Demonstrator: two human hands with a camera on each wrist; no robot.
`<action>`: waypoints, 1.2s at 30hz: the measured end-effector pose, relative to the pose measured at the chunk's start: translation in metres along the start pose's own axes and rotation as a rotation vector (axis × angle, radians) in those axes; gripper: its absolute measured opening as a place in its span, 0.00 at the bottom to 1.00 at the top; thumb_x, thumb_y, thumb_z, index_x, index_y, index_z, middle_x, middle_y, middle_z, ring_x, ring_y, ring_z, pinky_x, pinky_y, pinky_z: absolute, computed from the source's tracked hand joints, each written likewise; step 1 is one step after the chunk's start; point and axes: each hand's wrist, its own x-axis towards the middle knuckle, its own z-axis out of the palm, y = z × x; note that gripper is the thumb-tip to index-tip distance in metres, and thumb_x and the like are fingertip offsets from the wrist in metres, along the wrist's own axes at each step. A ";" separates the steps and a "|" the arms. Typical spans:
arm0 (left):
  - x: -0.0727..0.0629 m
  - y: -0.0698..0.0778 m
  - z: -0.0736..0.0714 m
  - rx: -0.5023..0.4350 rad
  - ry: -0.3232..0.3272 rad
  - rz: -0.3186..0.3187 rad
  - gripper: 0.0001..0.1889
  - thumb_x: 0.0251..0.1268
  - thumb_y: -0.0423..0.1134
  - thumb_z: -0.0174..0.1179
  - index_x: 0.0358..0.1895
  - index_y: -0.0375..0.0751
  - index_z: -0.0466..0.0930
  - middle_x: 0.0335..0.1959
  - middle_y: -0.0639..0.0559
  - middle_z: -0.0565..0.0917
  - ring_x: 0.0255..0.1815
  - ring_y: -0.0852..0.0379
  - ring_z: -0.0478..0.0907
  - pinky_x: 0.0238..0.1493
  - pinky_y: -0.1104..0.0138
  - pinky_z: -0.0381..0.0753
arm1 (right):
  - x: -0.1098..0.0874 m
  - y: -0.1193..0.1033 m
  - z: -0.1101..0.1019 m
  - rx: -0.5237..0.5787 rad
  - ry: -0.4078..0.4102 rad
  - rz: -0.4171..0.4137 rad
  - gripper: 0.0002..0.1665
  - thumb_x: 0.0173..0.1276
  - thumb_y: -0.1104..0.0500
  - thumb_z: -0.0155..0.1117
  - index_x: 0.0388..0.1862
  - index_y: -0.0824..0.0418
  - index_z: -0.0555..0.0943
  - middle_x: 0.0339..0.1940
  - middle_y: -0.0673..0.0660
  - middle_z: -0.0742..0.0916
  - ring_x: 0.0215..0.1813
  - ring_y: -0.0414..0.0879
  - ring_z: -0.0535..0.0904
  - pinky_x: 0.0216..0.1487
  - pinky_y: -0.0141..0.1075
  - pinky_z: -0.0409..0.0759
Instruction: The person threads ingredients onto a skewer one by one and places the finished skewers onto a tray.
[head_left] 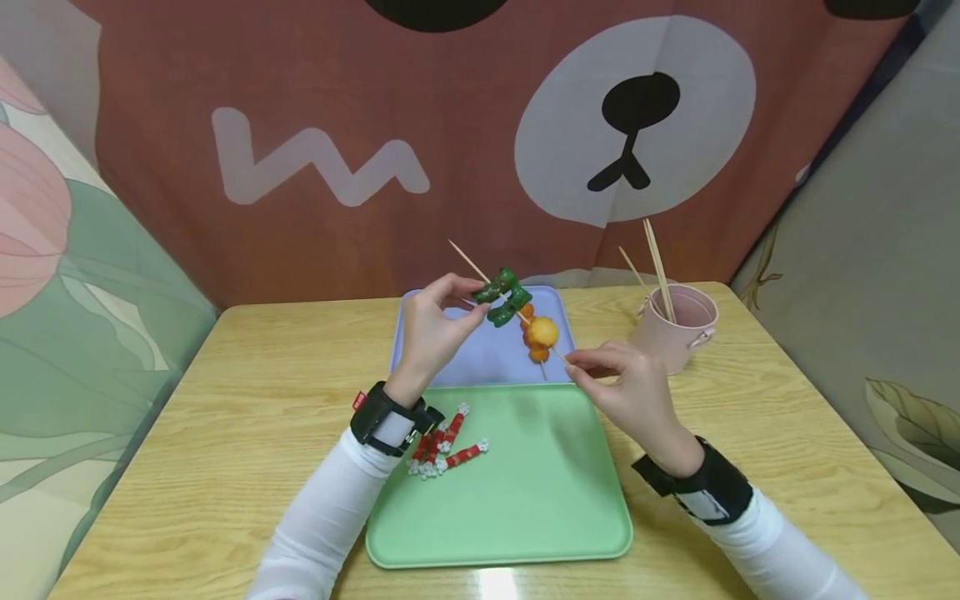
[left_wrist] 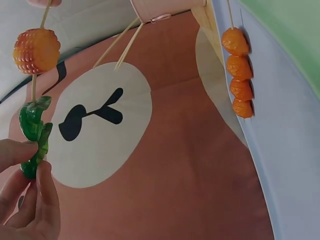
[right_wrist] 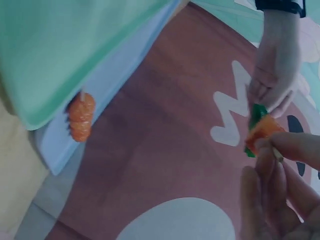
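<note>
My left hand pinches one of the glossy green pieces, which look like curled pepper slices, on a thin wooden skewer. Below them on the same stick sits a yellow-orange corn piece with kernel bumps. Between thumb and fingers, my right hand holds the skewer's lower end, just under the corn. The stick slants above the blue tray, its pointed tip up at the left. On that tray lies another skewer with several orange balls, partly covered by the corn in the head view.
Nearest me is a green tray with several small red pieces with white ends at its left. A pink bucket holding several bare sticks stands at the right. Behind the wooden table hangs a brown bear-patterned cloth.
</note>
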 end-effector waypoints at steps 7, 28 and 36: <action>0.003 -0.007 0.002 0.088 -0.015 0.029 0.11 0.53 0.33 0.69 0.42 0.40 0.85 0.37 0.50 0.87 0.35 0.53 0.82 0.36 0.67 0.80 | 0.010 -0.014 -0.004 -0.063 -0.182 0.078 0.07 0.53 0.61 0.74 0.33 0.60 0.89 0.29 0.52 0.89 0.26 0.38 0.82 0.28 0.30 0.80; -0.022 -0.047 -0.069 0.298 0.105 -0.055 0.09 0.61 0.37 0.63 0.41 0.36 0.84 0.40 0.45 0.85 0.43 0.49 0.78 0.39 0.58 0.78 | 0.036 0.019 0.058 -0.115 -0.433 0.359 0.05 0.53 0.60 0.71 0.28 0.62 0.88 0.17 0.49 0.86 0.19 0.35 0.79 0.32 0.33 0.76; -0.042 -0.052 -0.107 0.409 0.104 -0.106 0.10 0.60 0.37 0.63 0.42 0.35 0.84 0.41 0.44 0.85 0.44 0.48 0.78 0.40 0.58 0.77 | 0.038 0.024 0.073 -0.135 -0.479 0.369 0.03 0.52 0.63 0.71 0.21 0.61 0.87 0.12 0.49 0.84 0.18 0.38 0.77 0.28 0.31 0.74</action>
